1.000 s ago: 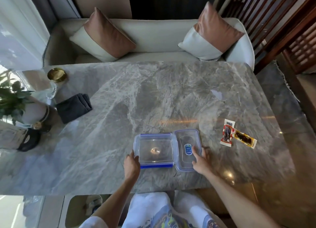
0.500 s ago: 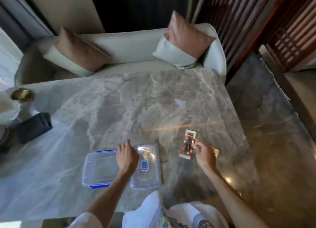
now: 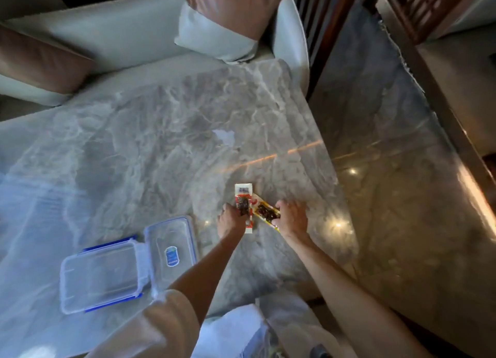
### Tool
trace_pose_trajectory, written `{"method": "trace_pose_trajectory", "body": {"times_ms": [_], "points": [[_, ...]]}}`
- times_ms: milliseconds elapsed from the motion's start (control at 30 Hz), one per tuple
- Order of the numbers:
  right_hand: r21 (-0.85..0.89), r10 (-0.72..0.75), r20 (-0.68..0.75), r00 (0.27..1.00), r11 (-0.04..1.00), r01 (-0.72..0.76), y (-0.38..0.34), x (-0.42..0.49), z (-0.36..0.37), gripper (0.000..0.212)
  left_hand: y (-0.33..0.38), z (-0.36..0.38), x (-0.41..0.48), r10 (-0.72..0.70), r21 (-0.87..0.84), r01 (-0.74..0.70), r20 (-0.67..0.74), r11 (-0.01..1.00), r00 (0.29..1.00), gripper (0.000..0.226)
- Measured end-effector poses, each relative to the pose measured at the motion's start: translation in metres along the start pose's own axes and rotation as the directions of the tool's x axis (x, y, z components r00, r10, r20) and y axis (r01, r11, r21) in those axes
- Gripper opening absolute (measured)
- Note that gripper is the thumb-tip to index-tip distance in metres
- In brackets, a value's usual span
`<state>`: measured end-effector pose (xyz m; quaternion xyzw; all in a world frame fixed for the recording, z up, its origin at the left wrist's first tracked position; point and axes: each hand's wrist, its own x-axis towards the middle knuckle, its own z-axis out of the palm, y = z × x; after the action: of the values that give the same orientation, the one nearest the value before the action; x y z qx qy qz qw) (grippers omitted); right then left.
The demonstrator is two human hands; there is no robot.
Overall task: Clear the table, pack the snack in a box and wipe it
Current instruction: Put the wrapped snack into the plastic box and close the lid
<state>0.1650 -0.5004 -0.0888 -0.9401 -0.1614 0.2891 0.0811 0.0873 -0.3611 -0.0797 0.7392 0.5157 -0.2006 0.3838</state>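
Marble counter (image 3: 161, 148) | left hand (image 3: 230, 219) gripped red snack (image 3: 244, 196), right hand (image 3: 292, 218) gripped yellow snack (image 3: 264, 212) | step: pickup | next: carry to open box (image 3: 99, 274), near-left

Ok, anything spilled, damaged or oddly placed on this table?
Nothing damaged. One pale patch on the marble table could be a smear or a reflection; I can't tell. Box and lid lie open, empty; both snack packets look intact.

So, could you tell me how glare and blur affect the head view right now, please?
In the head view, bright glare spots sit on the glossy floor right of the table, an orange streak crosses both, motion blur softens the box and the snack packets, and the wide lens bends the sofa.
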Motion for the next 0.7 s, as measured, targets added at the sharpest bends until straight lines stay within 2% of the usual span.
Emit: {"method": "trace_pose_trajectory", "body": {"times_ms": [33,100,200,300,400,533,600,700], "points": [[0.019,0.020,0.017,1.000,1.000,-0.021,0.003,0.000,0.001,0.038,0.001,0.003,0.000,-0.016,-0.022,0.016,0.001,1.000,1.000,0.030],[0.215,0.109,0.048,0.993,0.970,-0.117,0.013,-0.001,-0.003,0.027,0.003,0.006,0.000,-0.052,-0.134,0.056,0.033,0.989,0.998,0.013],[0.527,0.187,0.086,0.979,0.825,-0.204,0.026,-0.005,-0.013,0.018,0.002,0.000,-0.007,-0.083,-0.310,0.107,0.088,0.945,0.993,0.019],[0.681,0.259,0.089,0.962,0.689,-0.249,0.022,-0.013,-0.022,0.019,-0.002,-0.010,-0.014,-0.133,-0.376,0.143,0.054,0.915,0.990,0.021],[0.691,0.202,0.112,0.973,0.688,-0.223,0.000,-0.010,-0.029,0.021,-0.002,-0.013,-0.014,-0.145,-0.458,0.159,0.066,0.874,0.987,0.030],[0.656,0.070,0.138,0.988,0.741,-0.144,-0.036,0.013,-0.029,0.019,0.005,-0.008,-0.002,-0.165,-0.577,0.206,0.123,0.790,0.979,0.020],[0.622,0.076,0.175,0.982,0.764,-0.170,-0.045,0.024,-0.021,0.017,0.005,-0.002,0.006,-0.171,-0.626,0.225,0.146,0.747,0.974,0.020],[0.556,0.118,0.176,0.977,0.808,-0.198,-0.045,0.028,-0.006,0.021,0.004,0.013,0.015,-0.180,-0.672,0.230,0.145,0.704,0.973,0.033]]}}
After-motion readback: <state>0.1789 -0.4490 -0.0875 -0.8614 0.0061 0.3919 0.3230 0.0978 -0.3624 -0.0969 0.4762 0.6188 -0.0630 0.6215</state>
